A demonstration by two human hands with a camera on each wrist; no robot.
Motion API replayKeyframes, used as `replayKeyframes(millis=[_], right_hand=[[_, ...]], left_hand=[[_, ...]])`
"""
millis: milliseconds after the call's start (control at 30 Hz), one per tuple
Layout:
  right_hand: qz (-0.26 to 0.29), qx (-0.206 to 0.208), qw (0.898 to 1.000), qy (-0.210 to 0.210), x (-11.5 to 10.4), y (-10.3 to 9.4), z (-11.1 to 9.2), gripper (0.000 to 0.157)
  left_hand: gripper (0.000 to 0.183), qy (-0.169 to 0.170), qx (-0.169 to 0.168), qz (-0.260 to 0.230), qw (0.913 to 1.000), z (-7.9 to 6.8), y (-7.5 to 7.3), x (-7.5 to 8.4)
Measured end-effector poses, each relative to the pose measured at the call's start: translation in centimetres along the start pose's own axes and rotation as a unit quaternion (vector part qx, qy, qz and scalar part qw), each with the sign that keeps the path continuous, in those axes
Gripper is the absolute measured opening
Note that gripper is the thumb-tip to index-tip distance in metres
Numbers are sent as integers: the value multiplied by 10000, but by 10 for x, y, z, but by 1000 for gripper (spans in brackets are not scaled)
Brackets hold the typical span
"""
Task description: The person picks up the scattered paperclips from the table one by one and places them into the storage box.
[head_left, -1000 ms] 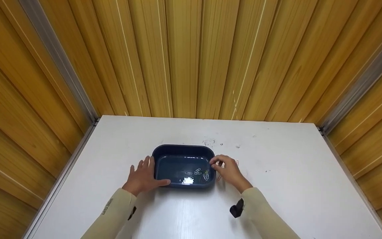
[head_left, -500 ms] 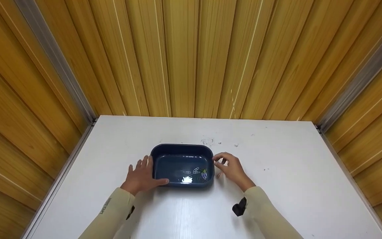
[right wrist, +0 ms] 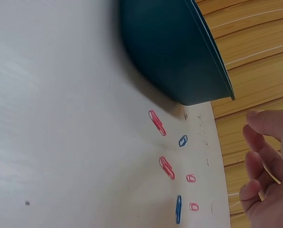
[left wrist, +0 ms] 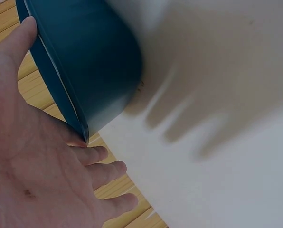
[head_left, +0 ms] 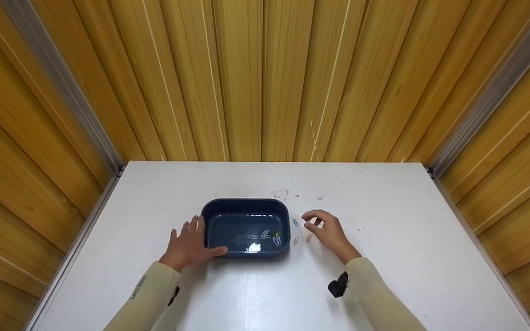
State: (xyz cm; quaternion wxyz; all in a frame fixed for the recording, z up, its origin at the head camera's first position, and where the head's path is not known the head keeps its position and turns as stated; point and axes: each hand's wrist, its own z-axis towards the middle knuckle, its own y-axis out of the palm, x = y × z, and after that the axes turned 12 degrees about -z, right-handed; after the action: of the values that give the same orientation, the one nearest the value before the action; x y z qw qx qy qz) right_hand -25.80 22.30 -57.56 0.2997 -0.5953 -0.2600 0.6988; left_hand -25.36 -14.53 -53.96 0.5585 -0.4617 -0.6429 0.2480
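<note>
A dark blue rectangular tub with rounded corners stands on the white table, with several paper clips inside toward its right front. My left hand lies against its left end, fingers straight and thumb on the front rim; the left wrist view shows the palm at that rim. Right of the tub, my right hand hovers with fingers loosely bent, thumb and index finger apart, nothing between them. Beneath and beside it lie a blue paper clip and pink paper clips.
Yellow wood-patterned panels rise behind the table and on both sides. Small dark marks dot the surface behind the tub. More loose clips, such as a longer blue paper clip, appear in the right wrist view.
My right hand has moved right, away from the tub's right rim, and its thumb and index finger have parted. Loose clips beside the tub now show. My left hand stays at the tub.
</note>
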Motion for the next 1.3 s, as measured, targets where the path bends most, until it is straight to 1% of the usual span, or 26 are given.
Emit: replayKeyframes(millis=[167, 400, 600, 800, 1067, 1300], right_hand=[[26, 118, 9999, 31, 7, -5, -3, 17], [77, 118, 9993, 334, 15, -10, -6, 18], [59, 278, 9989, 363, 25, -13, -9, 17], [173, 263, 9987, 411, 34, -15, -14, 17], [219, 88, 9967, 783, 42, -14, -16, 17], [222, 81, 9965, 799, 45, -10, -15, 17]], left_hand=[[122, 14, -1, -39, 10000, 0, 0, 0], [121, -14, -3, -81, 10000, 0, -1, 0], [122, -26, -36, -72, 10000, 1, 0, -1], [121, -19, -53, -79, 10000, 1, 1, 0], [119, 43, 8, -85, 10000, -1, 0, 2], [120, 4, -20, -88, 10000, -3, -1, 2]])
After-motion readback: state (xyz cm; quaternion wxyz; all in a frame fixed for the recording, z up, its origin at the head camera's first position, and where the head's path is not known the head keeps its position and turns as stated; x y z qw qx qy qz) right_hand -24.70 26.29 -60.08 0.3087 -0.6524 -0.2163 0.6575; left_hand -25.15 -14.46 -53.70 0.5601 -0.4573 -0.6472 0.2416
